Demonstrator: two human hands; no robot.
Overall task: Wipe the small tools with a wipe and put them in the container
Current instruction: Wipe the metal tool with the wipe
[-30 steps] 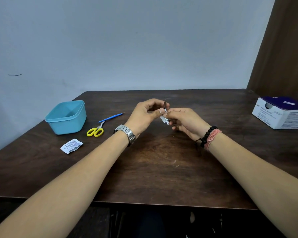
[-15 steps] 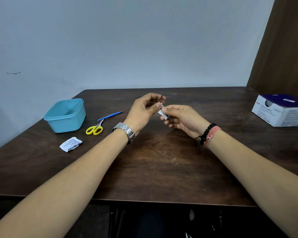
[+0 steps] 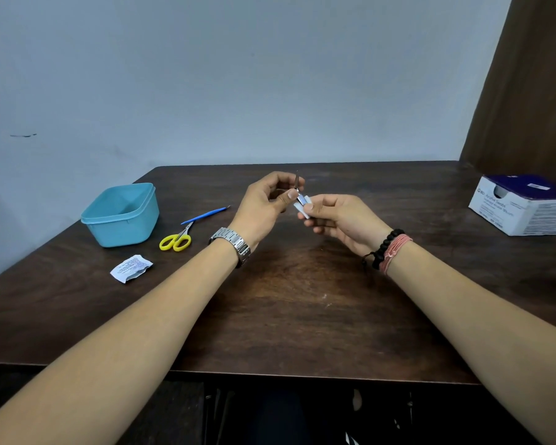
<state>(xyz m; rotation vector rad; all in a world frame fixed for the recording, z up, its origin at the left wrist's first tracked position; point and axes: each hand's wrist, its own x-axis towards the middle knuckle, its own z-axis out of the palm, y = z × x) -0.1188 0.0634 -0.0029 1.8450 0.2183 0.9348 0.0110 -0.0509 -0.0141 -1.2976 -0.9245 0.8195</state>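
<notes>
Metal tool (image 3: 297, 183) pinched, left hand (image 3: 264, 207) | right hand (image 3: 337, 218) pinches wipe (image 3: 302, 208)

Left hand (image 3: 264, 200) pinches a small metal tool (image 3: 297, 185) — right hand (image 3: 337, 216) holds a white wipe (image 3: 302, 208) against it.

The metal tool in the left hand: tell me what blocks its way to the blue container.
Nothing visible does. The metal tool is held above the table; the blue container sits open to its left, and the scissors lie flat below that path.

Single head view, looking forward and down over table (image 3: 302, 316) toward wall (image 3: 238, 75); forearms close below.
</notes>
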